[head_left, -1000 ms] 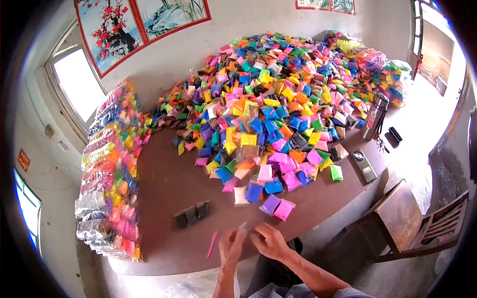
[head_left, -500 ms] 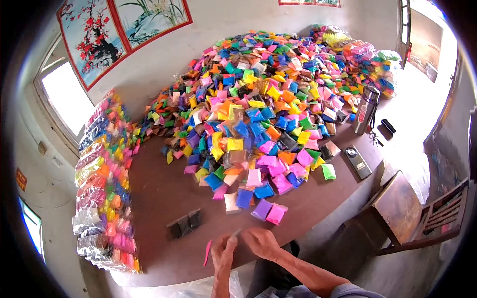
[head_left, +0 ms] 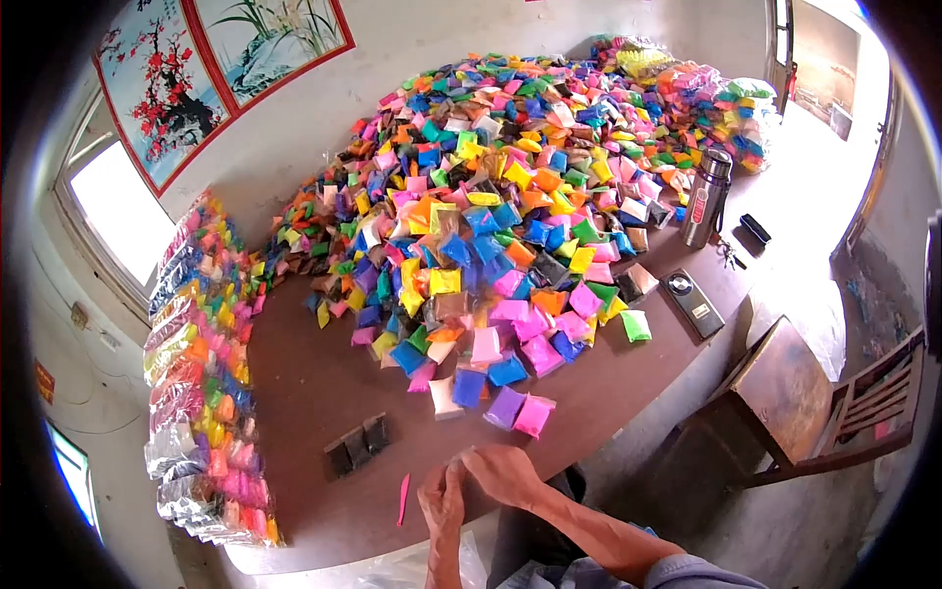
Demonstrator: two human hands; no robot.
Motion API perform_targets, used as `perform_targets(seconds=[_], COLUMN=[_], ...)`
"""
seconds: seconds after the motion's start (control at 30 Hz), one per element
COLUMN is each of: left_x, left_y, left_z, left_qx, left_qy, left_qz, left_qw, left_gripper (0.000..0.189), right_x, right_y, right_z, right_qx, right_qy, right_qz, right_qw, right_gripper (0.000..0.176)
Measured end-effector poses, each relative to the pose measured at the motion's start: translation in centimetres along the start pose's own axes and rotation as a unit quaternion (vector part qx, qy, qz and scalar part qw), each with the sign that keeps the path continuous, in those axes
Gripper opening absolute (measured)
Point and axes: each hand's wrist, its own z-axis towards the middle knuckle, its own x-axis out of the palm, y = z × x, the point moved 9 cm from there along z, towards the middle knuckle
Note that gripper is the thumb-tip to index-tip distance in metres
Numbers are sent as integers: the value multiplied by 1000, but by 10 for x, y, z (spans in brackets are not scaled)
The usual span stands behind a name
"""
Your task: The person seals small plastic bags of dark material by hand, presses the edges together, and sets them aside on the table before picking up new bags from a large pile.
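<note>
My left hand (head_left: 442, 499) and my right hand (head_left: 502, 475) meet at the table's near edge, fingertips closed in a pinch against each other. Whatever is between them is hidden. Left of my left hand lies a thin pink strip (head_left: 403, 499). Farther up sits a row of black packets (head_left: 356, 447), side by side. Just beyond my right hand are a purple packet (head_left: 504, 407) and a bright pink packet (head_left: 533, 417), touching. A pale cream packet (head_left: 445, 399) and a blue packet (head_left: 469, 388) lie behind them.
A large heap of colourful packets (head_left: 481, 216) covers the brown table (head_left: 304, 393). Stacked clear bags of packets (head_left: 201, 383) line its left edge. On the right are a steel flask (head_left: 706, 201), keys (head_left: 729, 255), a black case (head_left: 755, 230), a dark device (head_left: 693, 303) and a wooden chair (head_left: 800, 393).
My right hand has closed in on my left, and their fingertips now meet. The small greyish thing that showed at my left fingertips is out of sight. The view has shifted slightly.
</note>
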Motion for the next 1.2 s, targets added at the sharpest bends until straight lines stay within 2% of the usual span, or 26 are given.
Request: perform_targets(seconds=[0.17, 0.3, 0.37, 0.4, 0.47, 0.5, 0.57, 0.7, 0.77, 0.8, 0.87, 1.0, 1.07, 1.1, 1.2], left_x=[9, 18, 16, 15, 12, 12, 10, 12, 21, 21, 24, 22, 20, 18, 18], left_y=[-9, -34, -40, -35, -30, -30, -31, -25, -33, -32, -41, -36, -29, -24, -27], left_z=[-7, -10, -10, -11, -12, -12, -11, -10, -12, -12, -14, -16, -18, -17, -16], left_qx=[-5, 34, 62, 59, 79, 77, 70, 15, 70, 70, 129, 136, 109, 82, 77], left_qy=[37, 37, 31, 31, 19, 19, 3, 23, 50, 50, 55, 44, 39, 33, 46], left_qz=[-36, -11, 26, 27, 55, 56, 51, 51, 21, 21, 115, 104, 105, 107, 76], left_qw=[999, 999, 997, 997, 995, 995, 996, 998, 996, 996, 983, 984, 988, 990, 993], left_gripper=[27, 30, 34, 34, 34, 34, 34, 29, 27, 27, 26, 34, 35, 35, 37], right_x=[-15, -8, -16, -14, -15, -14, -8, -11, -16, -17, -23, -24, -16, -16, -14], right_y=[4, -11, 7, 6, 18, 19, 12, 15, -3, 0, 0, 7, 7, 5, 4], right_z=[-3, -8, -6, -5, -4, -5, -6, -8, -7, -7, -7, -6, -5, -5, -5], right_qx=[21, 95, 4, 6, -69, -68, -31, -54, 82, 82, 104, 51, 78, 79, 54], right_qy=[-59, -4, -49, -47, -71, -71, -28, -51, -45, -44, -78, -106, -44, -44, -35], right_qz=[58, 5, -4, -3, -18, -17, -16, -32, 16, 16, 31, 56, 43, 42, 24], right_qw=[996, 995, 999, 999, 995, 995, 999, 997, 995, 996, 991, 991, 995, 995, 998], right_gripper=[26, 13, 11, 11, 24, 24, 24, 26, 20, 20, 29, 29, 30, 30, 28])
